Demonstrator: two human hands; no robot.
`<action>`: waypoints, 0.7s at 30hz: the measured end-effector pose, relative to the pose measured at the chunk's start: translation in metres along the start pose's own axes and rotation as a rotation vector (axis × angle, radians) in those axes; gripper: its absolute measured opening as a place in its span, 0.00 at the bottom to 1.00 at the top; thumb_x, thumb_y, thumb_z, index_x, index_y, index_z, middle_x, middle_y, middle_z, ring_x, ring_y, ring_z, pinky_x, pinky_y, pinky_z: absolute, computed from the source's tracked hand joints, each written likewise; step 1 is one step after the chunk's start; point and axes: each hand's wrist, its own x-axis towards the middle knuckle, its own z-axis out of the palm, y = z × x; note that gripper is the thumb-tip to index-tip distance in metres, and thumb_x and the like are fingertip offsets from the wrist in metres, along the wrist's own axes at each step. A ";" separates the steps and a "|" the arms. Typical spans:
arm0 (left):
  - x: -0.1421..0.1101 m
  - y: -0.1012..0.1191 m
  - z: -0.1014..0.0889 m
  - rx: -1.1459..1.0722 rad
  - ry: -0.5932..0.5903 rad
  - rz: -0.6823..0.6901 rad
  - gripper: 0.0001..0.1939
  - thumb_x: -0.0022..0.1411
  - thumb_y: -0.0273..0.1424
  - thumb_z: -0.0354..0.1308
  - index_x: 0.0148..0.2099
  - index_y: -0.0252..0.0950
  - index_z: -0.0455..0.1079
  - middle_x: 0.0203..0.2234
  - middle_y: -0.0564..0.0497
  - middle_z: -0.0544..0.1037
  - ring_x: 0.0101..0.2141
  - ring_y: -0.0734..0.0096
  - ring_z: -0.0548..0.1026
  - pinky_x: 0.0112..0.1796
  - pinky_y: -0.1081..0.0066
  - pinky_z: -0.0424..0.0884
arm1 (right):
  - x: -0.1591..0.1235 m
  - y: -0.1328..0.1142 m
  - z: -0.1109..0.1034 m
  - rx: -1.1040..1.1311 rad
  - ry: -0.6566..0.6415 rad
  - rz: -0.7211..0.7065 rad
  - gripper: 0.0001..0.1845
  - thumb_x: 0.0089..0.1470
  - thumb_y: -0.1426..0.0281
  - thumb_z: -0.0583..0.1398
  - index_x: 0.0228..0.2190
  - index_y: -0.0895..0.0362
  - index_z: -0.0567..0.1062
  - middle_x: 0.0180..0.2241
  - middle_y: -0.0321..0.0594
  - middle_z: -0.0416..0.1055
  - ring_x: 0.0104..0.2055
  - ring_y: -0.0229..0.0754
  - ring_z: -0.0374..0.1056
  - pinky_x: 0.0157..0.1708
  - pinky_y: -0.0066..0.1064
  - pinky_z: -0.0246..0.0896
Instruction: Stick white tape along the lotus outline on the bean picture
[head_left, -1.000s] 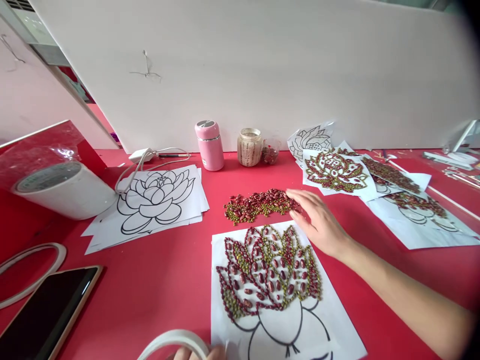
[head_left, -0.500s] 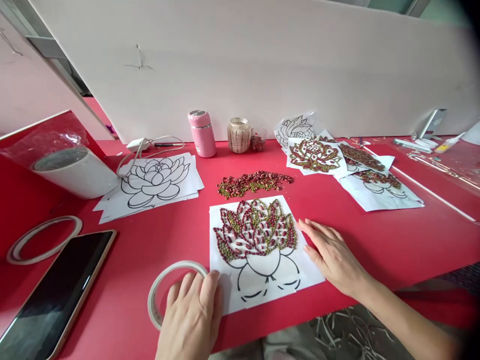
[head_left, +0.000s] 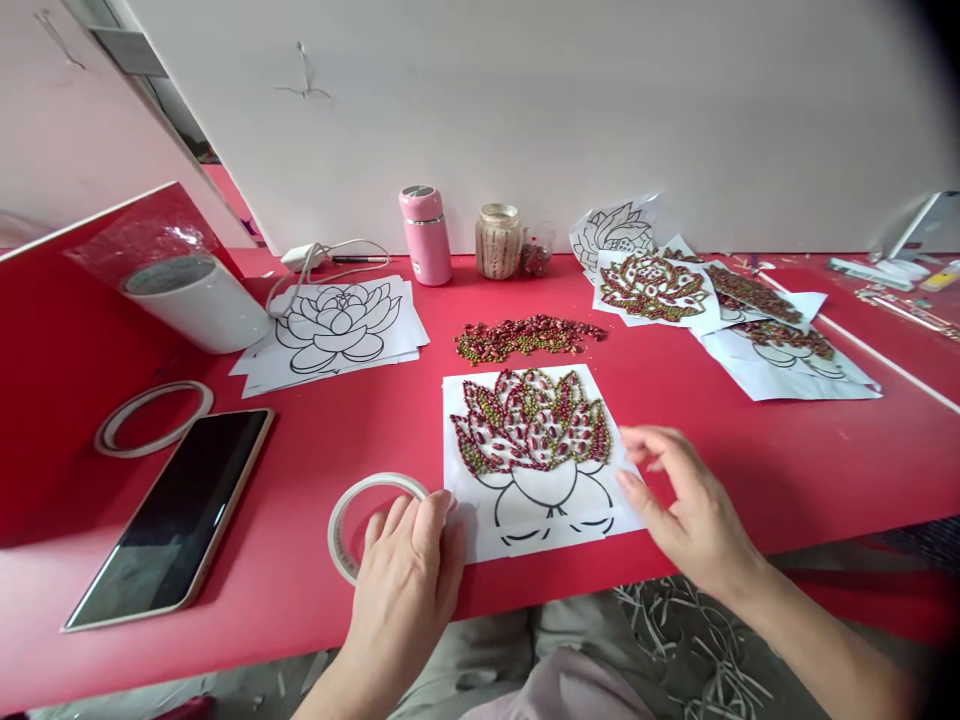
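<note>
A white sheet with a lotus outline, its petals filled with red and green beans [head_left: 531, 435], lies near the front edge of the red table [head_left: 787, 470]. My left hand [head_left: 409, 575] rests flat, fingers stretched out, on a ring of white tape [head_left: 358, 498] and touches the sheet's lower left corner. My right hand [head_left: 686, 510] hovers over the sheet's right edge with fingers apart and slightly curled, holding nothing I can see. A loose pile of red and green beans [head_left: 529, 338] lies just behind the sheet.
A phone [head_left: 176, 515] and another tape ring [head_left: 154, 415] lie at left, a big tape roll [head_left: 196, 300] behind them. Blank lotus sheets [head_left: 337, 325], a pink flask [head_left: 426, 235], a jar [head_left: 498, 240] and several bean-covered sheets [head_left: 660, 290] sit further back.
My right hand drew back from the bean pile to the sheet's right edge and now lifts slightly. My left hand came into view onto the tape ring. The view pulled back.
</note>
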 end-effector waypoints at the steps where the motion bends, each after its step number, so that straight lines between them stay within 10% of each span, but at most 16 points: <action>1: -0.001 0.001 0.000 -0.010 -0.008 -0.008 0.07 0.60 0.29 0.45 0.42 0.35 0.56 0.25 0.51 0.69 0.27 0.67 0.66 0.30 0.68 0.61 | 0.000 -0.014 0.003 0.076 -0.082 -0.004 0.12 0.56 0.70 0.53 0.44 0.55 0.63 0.36 0.40 0.65 0.36 0.38 0.64 0.37 0.29 0.61; 5: -0.006 0.005 -0.002 -0.016 -0.064 -0.055 0.10 0.59 0.32 0.47 0.43 0.35 0.55 0.27 0.51 0.70 0.29 0.65 0.66 0.31 0.66 0.61 | 0.005 -0.059 0.028 0.237 -0.437 -0.029 0.03 0.54 0.75 0.53 0.32 0.55 0.65 0.28 0.32 0.66 0.29 0.34 0.64 0.29 0.24 0.58; 21: -0.006 0.002 -0.005 -0.047 -0.134 -0.056 0.10 0.56 0.26 0.47 0.42 0.37 0.55 0.27 0.52 0.69 0.29 0.66 0.65 0.30 0.67 0.58 | 0.022 -0.080 0.063 -0.052 -0.588 0.079 0.09 0.48 0.74 0.59 0.26 0.55 0.61 0.25 0.31 0.65 0.27 0.38 0.64 0.26 0.28 0.52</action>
